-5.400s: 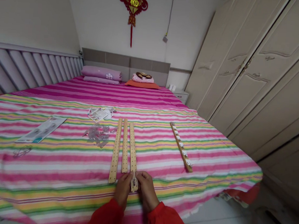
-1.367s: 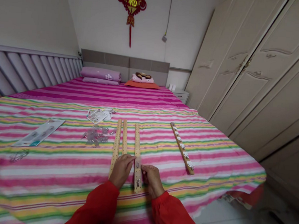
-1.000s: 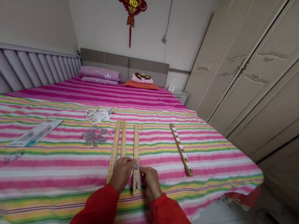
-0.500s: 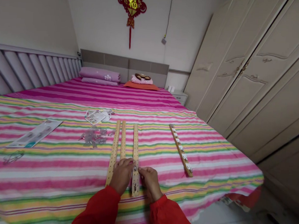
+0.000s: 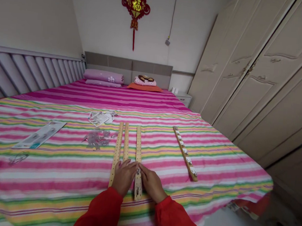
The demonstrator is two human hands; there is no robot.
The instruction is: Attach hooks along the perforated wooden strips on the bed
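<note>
Three perforated wooden strips lie side by side on the striped bedspread (image 5: 58, 175). The right strip (image 5: 138, 150) stands a little apart from the middle strip (image 5: 126, 142) and the left strip (image 5: 117, 148). My left hand (image 5: 124, 177) lies flat with fingers spread over the near ends of the left and middle strips. My right hand (image 5: 151, 184) has its fingers stretched out, the fingertips touching the right strip. A small metal hook (image 5: 138, 172) sits on that strip between my hands.
A fourth strip with several white hooks (image 5: 184, 153) lies to the right. A pile of loose hooks (image 5: 97, 137), opened packets (image 5: 100, 117), a leaflet (image 5: 41, 134) and a wire piece (image 5: 18, 158) lie to the left. A wardrobe (image 5: 259, 75) stands at right past the bed's edge.
The right strip has shifted a little away from the other two. My hands moved up along it from its near end, and their fingers have flattened out.
</note>
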